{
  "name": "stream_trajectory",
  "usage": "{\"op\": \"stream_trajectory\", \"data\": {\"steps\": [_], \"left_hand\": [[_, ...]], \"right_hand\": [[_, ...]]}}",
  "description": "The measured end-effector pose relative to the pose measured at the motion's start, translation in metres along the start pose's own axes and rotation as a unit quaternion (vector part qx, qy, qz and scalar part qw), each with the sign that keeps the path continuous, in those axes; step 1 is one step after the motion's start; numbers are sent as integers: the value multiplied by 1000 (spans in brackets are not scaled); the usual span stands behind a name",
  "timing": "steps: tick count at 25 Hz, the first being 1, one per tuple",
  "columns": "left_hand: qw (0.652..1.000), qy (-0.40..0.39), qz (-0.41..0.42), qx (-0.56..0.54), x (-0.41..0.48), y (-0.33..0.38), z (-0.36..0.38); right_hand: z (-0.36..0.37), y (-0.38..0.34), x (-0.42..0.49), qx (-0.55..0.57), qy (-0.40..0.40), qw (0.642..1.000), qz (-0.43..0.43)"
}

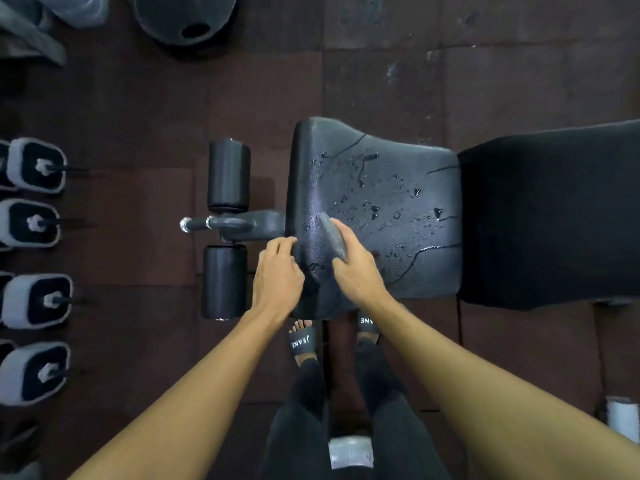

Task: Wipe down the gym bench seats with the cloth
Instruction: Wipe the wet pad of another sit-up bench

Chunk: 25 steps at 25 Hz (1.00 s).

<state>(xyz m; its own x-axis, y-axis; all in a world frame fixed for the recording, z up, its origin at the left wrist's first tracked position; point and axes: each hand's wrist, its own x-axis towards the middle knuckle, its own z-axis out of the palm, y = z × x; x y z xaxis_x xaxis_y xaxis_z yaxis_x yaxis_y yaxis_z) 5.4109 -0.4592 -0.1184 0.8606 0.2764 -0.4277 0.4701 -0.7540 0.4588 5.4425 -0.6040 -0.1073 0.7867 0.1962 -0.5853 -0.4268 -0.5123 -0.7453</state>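
Observation:
A black gym bench seat (pixel 391 188) fills the middle of the view, its cracked surface wet with drops and streaks. My right hand (pixel 356 268) holds a folded grey cloth (pixel 333 237) against the seat's near-left part. My left hand (pixel 277 271) grips the seat's left edge, fingers curled over the rim. The black backrest pad (pixel 547 216) continues to the right.
Two black foam leg rollers (pixel 227 174) and a metal bar (pixel 207 224) stick out left of the seat. Several dumbbells (pixel 34 233) stand along the left edge. A weight plate (pixel 183 15) lies at the top. My sandalled feet (pixel 303 341) stand under the seat on dark floor tiles.

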Motion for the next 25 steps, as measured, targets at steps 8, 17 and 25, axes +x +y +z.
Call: {"op": "stream_trajectory", "data": {"steps": [8,17,25], "left_hand": [[967,165,-103,-164,-3,-60,63],[969,124,-209,-51,22,35,110],[983,144,-98,64,-26,-24,129]], "right_hand": [[73,71,23,-243,30,935,-257],[3,91,60,-165,244,947,-127],[-2,106,62,-215,187,953,-100]]}}
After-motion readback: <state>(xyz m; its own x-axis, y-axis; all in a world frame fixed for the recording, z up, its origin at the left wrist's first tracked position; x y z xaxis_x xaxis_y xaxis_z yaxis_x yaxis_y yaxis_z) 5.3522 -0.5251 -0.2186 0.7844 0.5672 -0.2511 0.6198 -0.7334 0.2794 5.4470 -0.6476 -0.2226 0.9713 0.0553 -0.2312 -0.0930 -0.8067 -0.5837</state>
